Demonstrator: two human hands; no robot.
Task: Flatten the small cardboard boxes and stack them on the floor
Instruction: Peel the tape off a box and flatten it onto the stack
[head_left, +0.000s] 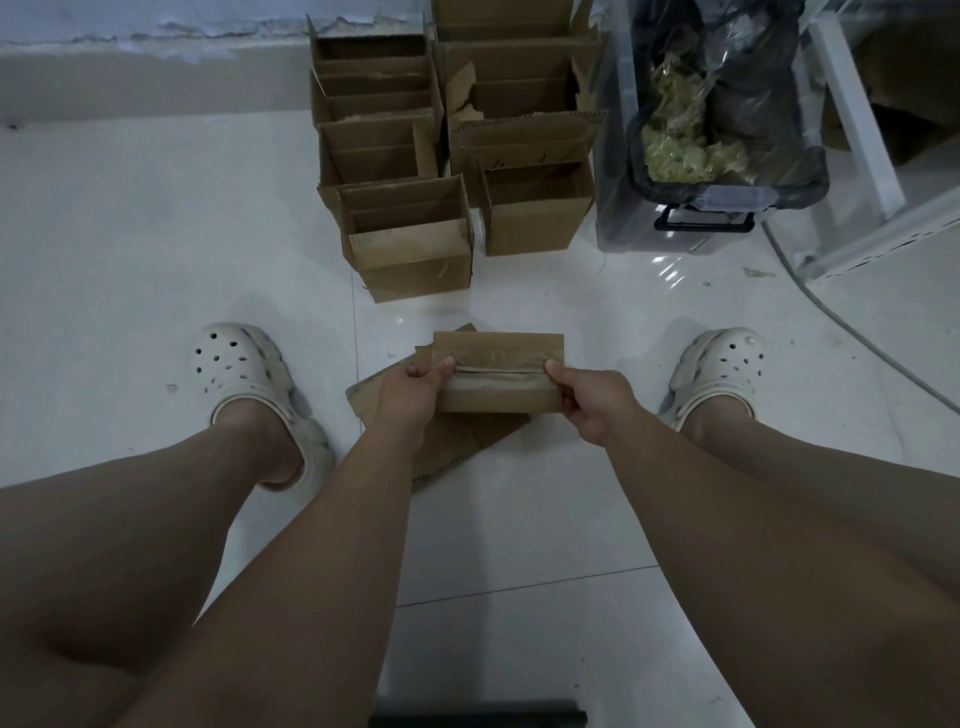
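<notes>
Both hands hold a taped small box (498, 371) just above the flattened pile (457, 441) on the floor (156, 234).

The left hand (410, 395) curls round the box's left end, thumb on the tape seam. The right hand (592, 400) pinches the right end, fingers curled under it. Beyond the pile stand two rows of open boxes (410, 234). Right of those rows, farther from the pile, is a clear bin (711, 208). A white clog (244, 374) sits on each side of the pile.

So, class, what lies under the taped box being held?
Flattened cardboard on the floor; the taped box and left hand cover much of it, so the piece count is unclear.
</notes>
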